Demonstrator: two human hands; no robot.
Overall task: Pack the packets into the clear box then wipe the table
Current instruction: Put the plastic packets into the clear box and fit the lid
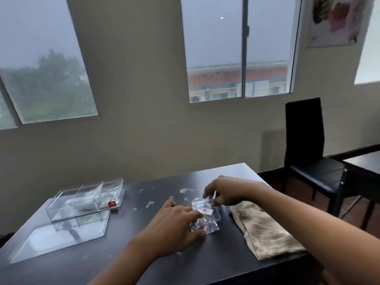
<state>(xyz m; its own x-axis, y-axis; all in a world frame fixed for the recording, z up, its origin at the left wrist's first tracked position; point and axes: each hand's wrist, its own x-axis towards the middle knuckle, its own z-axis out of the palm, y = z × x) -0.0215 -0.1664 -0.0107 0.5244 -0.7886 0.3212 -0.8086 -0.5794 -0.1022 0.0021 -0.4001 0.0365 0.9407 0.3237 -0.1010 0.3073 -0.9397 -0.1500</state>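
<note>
A small pile of clear packets (204, 222) is held mid-surface (144, 254) — pinched by the right hand (221, 192), pressed by the left hand (174, 223) — with the clear box (86, 199) well apart, both grips narrow.

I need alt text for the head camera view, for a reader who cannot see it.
Two bare hands, left hand and right hand, gather clear packets on a dark table. A clear box sits open to the left beside its lid; a beige cloth lies to the right.

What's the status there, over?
Both hands, left and right, gripping small clear plastic packets. Clear compartmented box open, left. Beige cloth untouched.
</note>
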